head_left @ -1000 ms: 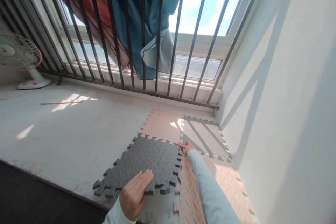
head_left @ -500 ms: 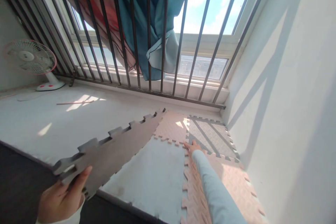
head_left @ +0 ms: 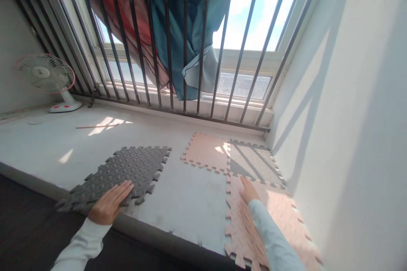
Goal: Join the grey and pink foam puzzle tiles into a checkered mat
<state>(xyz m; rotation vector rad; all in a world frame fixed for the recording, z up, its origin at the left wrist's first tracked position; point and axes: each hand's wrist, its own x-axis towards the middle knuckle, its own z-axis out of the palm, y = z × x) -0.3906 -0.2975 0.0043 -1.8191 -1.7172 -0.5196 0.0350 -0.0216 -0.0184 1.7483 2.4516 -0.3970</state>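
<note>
Since the earlier frames the dark grey interlocking foam floor tile (head_left: pixel 124 171) has been lifted out of the gap between the pink tiles and laid down flat on the pale concrete platform (head_left: pixel 187 203), well apart from them toward the left, with one corner reaching over the platform's front edge. Far left near the wall stands a small white and pink electric fan (head_left: pixel 47 80), and behind it the dark metal window bars (head_left: pixel 168 46) with blue and red cloth hanging on them. The left hand (head_left: pixel 110 204) rests palm down on the near edge of the grey tile, fingers (head_left: pixel 122 190) together and stretched flat, not clamped on anything. This tile looks light, soft and bendable, with a ribbed top that should not slip; I think it is best taken by an edge or its teeth. At the right, the right hand (head_left: pixel 248 190) presses flat, fingers together, on the pink interlocking foam tiles (head_left: pixel 254 165) beside the white wall (head_left: pixel 343 114).
</note>
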